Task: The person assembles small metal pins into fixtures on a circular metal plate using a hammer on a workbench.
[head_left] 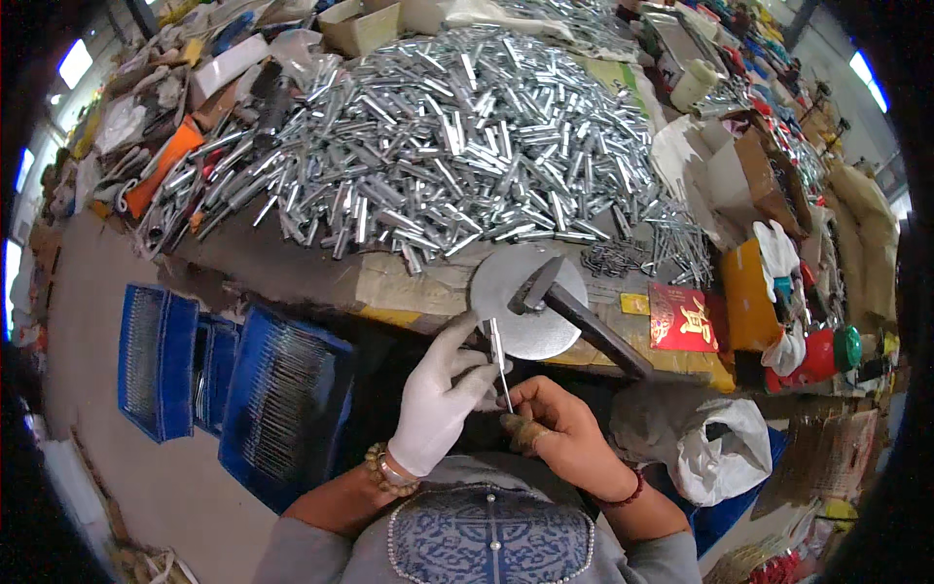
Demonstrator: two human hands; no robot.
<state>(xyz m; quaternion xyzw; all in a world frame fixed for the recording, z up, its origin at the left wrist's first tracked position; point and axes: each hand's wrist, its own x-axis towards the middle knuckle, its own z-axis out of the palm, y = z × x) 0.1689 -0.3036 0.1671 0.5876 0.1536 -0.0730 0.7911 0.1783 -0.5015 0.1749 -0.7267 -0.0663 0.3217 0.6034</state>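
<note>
My left hand (434, 399), in a white glove, pinches a short shiny metal tube (496, 341) held upright just in front of the bench edge. From the tube's lower end a thin metal rod (507, 397) runs down to my right hand (569, 433), whose thumb and fingers close on it. The right thumb wears a dirty covering. How far the rod reaches into the tube is hidden. Just beyond my hands, a round grey metal plate (516, 336) lies on the bench, and a hammer (598, 333) rests across it, its handle pointing towards the near right.
A large heap of shiny metal tubes (467, 146) covers the bench. Small dark parts (618, 261) and a red packet (681, 316) lie right of the plate. Blue bins (277, 409) holding metal rods stand at the left; a white sack (735, 453) is at the right.
</note>
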